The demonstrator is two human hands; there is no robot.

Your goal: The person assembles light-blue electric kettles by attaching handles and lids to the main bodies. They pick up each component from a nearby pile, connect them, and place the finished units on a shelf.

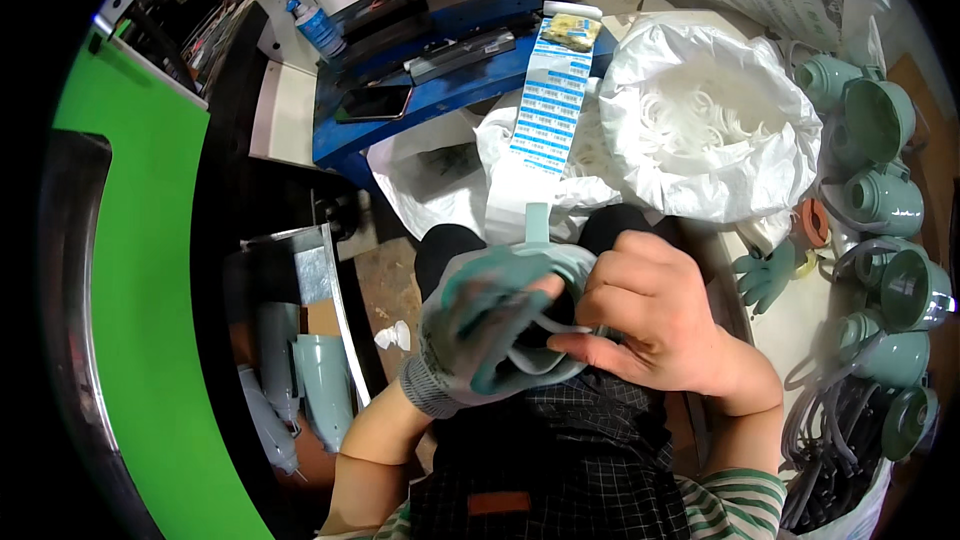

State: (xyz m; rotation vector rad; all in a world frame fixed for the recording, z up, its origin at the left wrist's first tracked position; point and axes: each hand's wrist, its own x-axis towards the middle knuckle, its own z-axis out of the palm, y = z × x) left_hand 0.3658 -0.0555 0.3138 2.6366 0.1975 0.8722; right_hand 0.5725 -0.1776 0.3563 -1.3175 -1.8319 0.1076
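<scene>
At the centre of the frame both hands are closed on one pale green funnel-shaped part (pixel 535 270) held over the lap. The gloved left hand (pixel 480 325) cups it from below and the left, while the bare right hand (pixel 655 315) pinches a thin white ring (pixel 560 325) against the part's dark opening with its fingertips (pixel 560 342). The ring looks only partly seated: one stretch lies across the mouth, and the rest is hidden by the fingers, so I judge the fitting under way, not finished.

Down the right edge a row of similar green parts (pixel 890 200) lies stacked, which suggests many are already handled, though I cannot tell fitted from unfitted. An open white sack (pixel 700 120) in the upper middle right holds a mass of more white rings, so plenty of stock is left.

A long white strip of blue-printed labels (pixel 550 105) hangs down from the blue machine (pixel 440 30) at the top centre to just above the hands. A spare green glove (pixel 765 275) lies right of centre on the worktop (pixel 800 325).
</scene>
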